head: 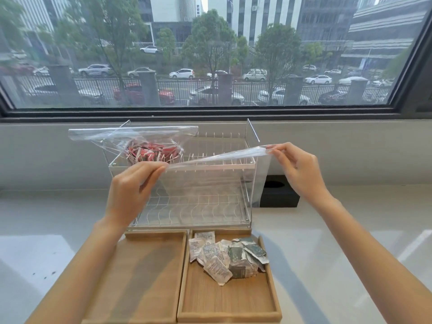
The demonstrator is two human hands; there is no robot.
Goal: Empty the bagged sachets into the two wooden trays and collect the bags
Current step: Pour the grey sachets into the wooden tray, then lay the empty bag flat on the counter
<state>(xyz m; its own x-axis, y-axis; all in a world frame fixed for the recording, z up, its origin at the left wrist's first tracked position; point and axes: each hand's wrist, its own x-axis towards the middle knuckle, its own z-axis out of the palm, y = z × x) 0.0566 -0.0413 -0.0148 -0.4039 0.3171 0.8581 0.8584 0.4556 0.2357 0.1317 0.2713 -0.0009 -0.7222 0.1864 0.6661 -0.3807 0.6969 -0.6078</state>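
both hands' fingers pinching empty clear bag (210, 181) before wire rack (187, 206), red-sachet bag (149, 146) on rack, black box (279, 195) behind

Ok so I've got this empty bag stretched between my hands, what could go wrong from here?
1. The bag of red sachets sits high on the top tier of the wire rack; reaching across with the empty bag could perhaps knock it off.
2. Both the left hand and right hand only pinch the film's edge, so it may slip.
3. The left tray holds no sachets, while the right tray does; the red ones could land there and mix.
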